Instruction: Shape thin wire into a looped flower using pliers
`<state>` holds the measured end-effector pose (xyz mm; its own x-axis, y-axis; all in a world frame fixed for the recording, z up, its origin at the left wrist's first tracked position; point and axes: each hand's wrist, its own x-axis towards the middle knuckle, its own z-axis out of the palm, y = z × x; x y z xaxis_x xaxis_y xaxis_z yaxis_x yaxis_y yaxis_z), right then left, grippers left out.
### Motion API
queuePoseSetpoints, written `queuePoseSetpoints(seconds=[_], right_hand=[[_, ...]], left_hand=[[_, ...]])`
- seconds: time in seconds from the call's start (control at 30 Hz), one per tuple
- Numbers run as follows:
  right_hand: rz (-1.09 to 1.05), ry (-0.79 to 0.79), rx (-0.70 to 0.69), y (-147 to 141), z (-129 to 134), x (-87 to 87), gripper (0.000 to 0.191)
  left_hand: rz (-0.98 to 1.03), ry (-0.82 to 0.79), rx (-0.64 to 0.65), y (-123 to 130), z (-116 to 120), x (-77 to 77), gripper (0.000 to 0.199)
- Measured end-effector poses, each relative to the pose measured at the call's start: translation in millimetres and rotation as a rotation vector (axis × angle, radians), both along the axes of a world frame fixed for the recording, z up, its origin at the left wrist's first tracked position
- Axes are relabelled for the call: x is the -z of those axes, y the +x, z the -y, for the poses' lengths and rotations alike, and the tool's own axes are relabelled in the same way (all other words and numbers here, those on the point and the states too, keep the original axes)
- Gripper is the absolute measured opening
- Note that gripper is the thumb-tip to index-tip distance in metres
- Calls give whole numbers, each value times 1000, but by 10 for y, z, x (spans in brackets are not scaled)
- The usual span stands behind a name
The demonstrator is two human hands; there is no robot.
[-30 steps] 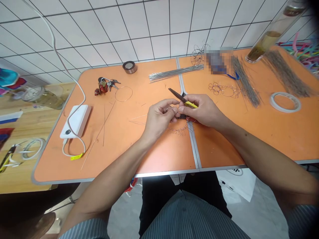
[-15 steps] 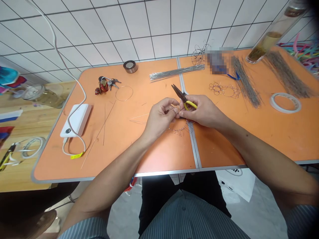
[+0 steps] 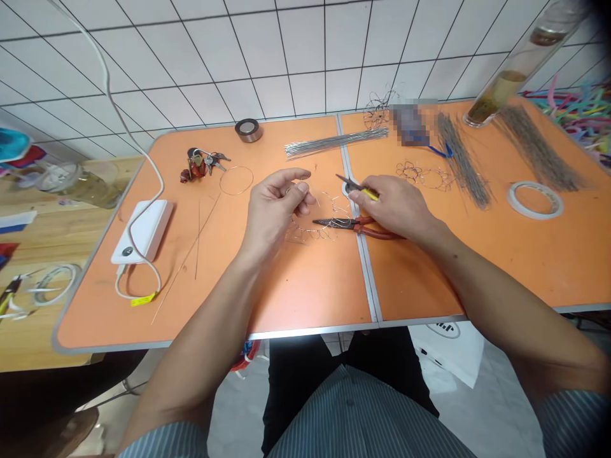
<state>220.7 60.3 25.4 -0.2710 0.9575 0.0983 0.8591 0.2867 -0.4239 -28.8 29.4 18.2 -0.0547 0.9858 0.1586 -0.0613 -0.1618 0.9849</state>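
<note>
My left hand [image 3: 274,207] pinches a thin looped wire ring [image 3: 315,232] between thumb and fingers, left of the table's seam. The ring hangs just above the orange table [image 3: 305,286], its small loops running along the lower edge. My right hand [image 3: 398,203] is closed around yellow-handled pliers [image 3: 367,191], whose dark tips point up and left. Beneath that hand, red-handled pliers [image 3: 377,231] lie on the table, with their jaws pointing left beside the wire ring.
Silver wires [image 3: 334,142] and a tape roll [image 3: 248,130] lie at the back. Keys [image 3: 203,163], a wire circle [image 3: 236,180] and a white power bank [image 3: 142,232] are on the left. Dark wire bundles [image 3: 463,159] and a white tape ring [image 3: 534,200] are on the right.
My left hand has moved left with the wire ring, apart from my right hand. The yellow-handled pliers have turned lower in my right hand, and the red-handled pliers now show.
</note>
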Motion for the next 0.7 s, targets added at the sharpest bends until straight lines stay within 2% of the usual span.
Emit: queuePoseSetpoints(seconds=[0.17,0.4,0.5,0.57,0.63,0.7], right_hand=[[162,48,-137,-203,-51,141,43],[129,56,-280,-306,-104,241,46],[-46,51,-340,-238,-125,240,36],[-249,45,-266,-193,-127,203,27],[-488,-71,-192,-172,-109,157,22],[-729,-301,-175,-183,-75,133,25]], left_hand=[[46,-8,21,-14,8,-43,22],[79,-35,42,30,31,-77,24],[89,-51,43,44,35,-88,25],[107,-67,51,56,37,-87,25],[132,-82,60,70,38,-81,25],[160,-87,63,84,39,-72,24]])
